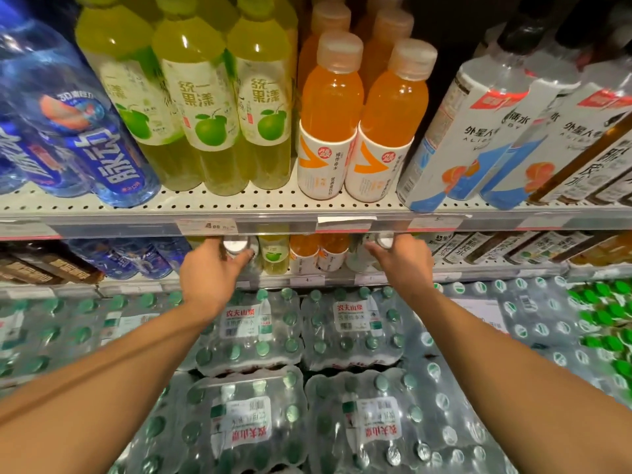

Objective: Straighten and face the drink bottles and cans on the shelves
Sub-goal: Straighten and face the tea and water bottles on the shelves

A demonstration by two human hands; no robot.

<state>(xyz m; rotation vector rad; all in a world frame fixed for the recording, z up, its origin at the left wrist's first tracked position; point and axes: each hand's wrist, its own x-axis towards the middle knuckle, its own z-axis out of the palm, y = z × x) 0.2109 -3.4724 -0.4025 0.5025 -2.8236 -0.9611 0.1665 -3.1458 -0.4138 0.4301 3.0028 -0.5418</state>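
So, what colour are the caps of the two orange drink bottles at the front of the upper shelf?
Pale translucent peach caps, head view.

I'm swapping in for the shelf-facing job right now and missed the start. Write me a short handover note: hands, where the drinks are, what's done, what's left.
Left hand: grip on a silver-capped bottle on the lower shelf.
Right hand: grip on another silver-capped bottle, same shelf, right of the small orange bottles.
Done: on the upper shelf, the green bottles and orange bottles stand labels forward.
Left: set both held bottles; the blue bottles and white-label bottles look tilted, though the wide lens may exaggerate that.
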